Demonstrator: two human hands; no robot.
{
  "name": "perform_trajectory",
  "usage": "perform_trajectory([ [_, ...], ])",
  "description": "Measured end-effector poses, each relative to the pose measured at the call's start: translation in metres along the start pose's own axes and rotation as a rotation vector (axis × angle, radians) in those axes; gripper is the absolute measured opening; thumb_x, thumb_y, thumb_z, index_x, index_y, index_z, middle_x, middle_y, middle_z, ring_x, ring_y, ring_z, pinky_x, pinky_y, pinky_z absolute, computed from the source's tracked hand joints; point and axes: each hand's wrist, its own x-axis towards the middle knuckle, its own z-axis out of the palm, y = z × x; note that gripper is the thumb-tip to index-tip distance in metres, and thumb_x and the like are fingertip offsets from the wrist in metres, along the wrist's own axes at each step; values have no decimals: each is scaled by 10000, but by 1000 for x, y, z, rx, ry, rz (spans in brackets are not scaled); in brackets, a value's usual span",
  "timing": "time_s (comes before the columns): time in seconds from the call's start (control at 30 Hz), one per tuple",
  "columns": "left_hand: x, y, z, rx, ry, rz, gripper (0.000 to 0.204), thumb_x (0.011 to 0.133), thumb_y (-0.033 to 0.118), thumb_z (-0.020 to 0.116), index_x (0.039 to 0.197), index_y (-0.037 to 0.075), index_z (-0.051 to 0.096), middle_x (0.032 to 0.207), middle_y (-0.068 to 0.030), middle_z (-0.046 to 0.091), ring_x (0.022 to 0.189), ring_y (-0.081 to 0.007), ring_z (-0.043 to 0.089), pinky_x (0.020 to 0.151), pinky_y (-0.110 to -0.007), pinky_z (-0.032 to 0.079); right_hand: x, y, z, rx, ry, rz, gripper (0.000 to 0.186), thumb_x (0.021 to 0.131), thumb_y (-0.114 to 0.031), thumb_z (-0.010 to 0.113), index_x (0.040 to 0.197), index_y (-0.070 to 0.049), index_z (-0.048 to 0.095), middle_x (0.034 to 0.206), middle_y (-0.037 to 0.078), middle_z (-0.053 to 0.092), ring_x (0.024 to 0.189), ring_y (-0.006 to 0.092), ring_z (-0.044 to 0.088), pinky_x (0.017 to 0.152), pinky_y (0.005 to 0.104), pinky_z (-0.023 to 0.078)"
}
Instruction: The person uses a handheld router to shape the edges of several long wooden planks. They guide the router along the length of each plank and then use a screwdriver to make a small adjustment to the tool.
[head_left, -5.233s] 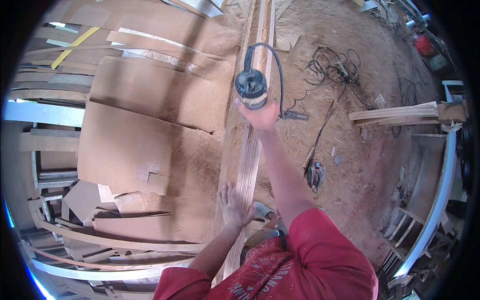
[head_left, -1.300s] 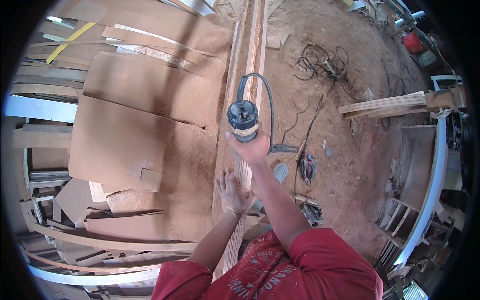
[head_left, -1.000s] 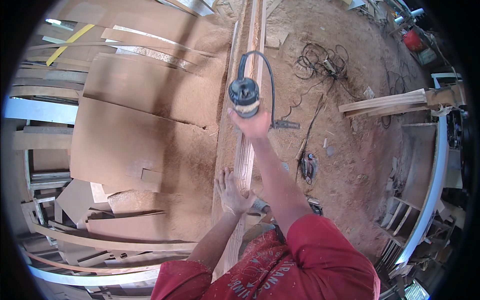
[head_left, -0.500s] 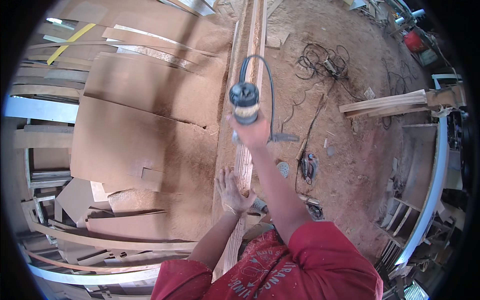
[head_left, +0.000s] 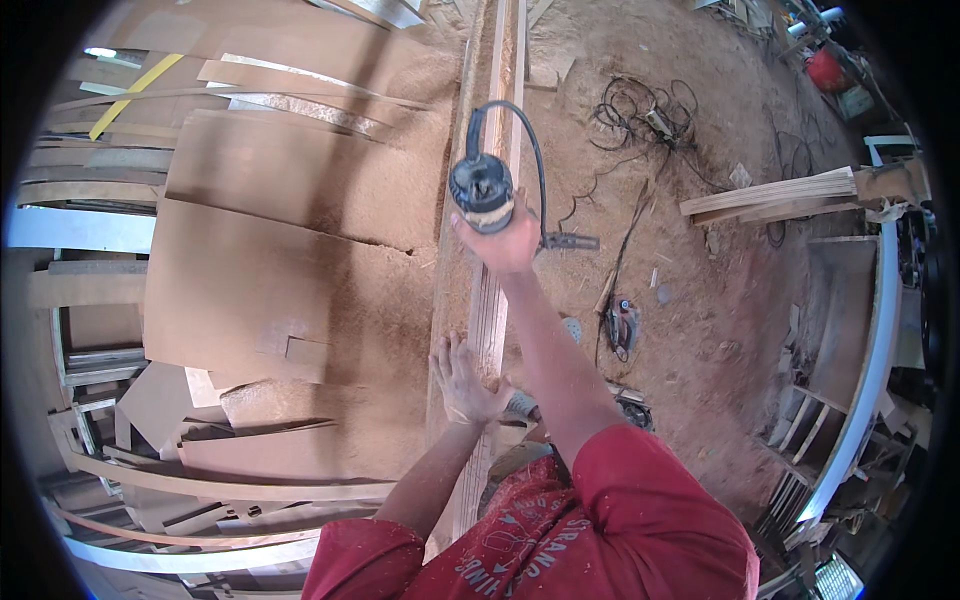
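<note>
Gripping the black power tool (head_left: 481, 183) in the right hand (head_left: 508, 246), with fingers curled round its lower body and its rounded top showing just ahead of them. Placed right over the long grooved timber strip (head_left: 487, 322) here, running lengthwise beneath those fingers, out ahead and back toward the red shirt (head_left: 640, 500). Resting the left hand (head_left: 468, 388) palm-down on the strip, behind the right fingers, with its own spread wide past the left edge. Nearer the tool with the right, nearer the body with the left. Can't tell about contact between tool and wood, with the base hidden behind the grip.
</note>
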Motion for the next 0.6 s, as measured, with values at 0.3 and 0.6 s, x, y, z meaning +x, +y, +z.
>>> perform_trajectory([
  [0.3,8,11,-7,-55,-19,-74,1047,730,365,877,1594,-26,434,1705,-325,401,1632,-518,308,1337,-716,164,77,17,22,-43,29,-41,665,646,-517,981,1058,-43,763,910,232,811,892,427,817,804,502,657],
  [0.6,4,6,-2,-28,-1,-33,1024,725,367,867,1568,-33,445,1694,-325,418,1608,-546,328,1325,-725,182,-10,-10,-5,-39,-95,214,672,681,-508,983,1090,-32,745,1012,199,832,965,383,828,871,477,650],
])
